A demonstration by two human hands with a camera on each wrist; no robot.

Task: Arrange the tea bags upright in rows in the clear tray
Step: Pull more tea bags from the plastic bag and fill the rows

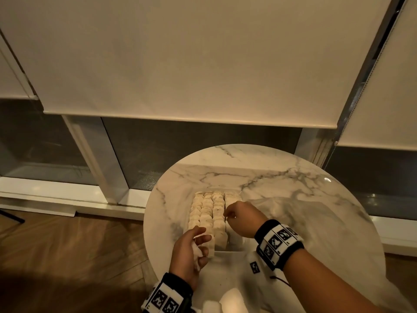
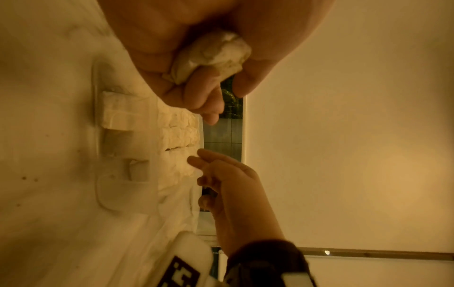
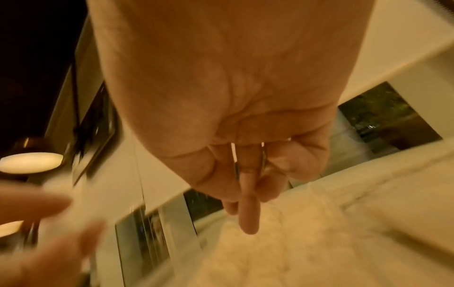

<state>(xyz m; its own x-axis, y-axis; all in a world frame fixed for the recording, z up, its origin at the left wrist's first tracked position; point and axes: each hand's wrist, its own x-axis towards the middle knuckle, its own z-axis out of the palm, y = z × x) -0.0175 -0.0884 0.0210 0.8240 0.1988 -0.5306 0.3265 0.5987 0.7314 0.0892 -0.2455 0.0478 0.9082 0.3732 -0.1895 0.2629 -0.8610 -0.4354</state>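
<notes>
My left hand (image 1: 188, 251) clutches a spare tea bag (image 2: 213, 56); the clear tray (image 1: 234, 249) lies just ahead-right of it, rows running away. My right hand (image 1: 241, 219), nearer, hovers over the unfilled row, fingers relaxed, empty.

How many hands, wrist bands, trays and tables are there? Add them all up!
Hands: 2 (left hand, right hand)
Wrist bands: 2 (left wrist band, right wrist band)
Clear tray: 1
Table: 1
Total: 6
The tea bags are packed too tightly to count.
</notes>
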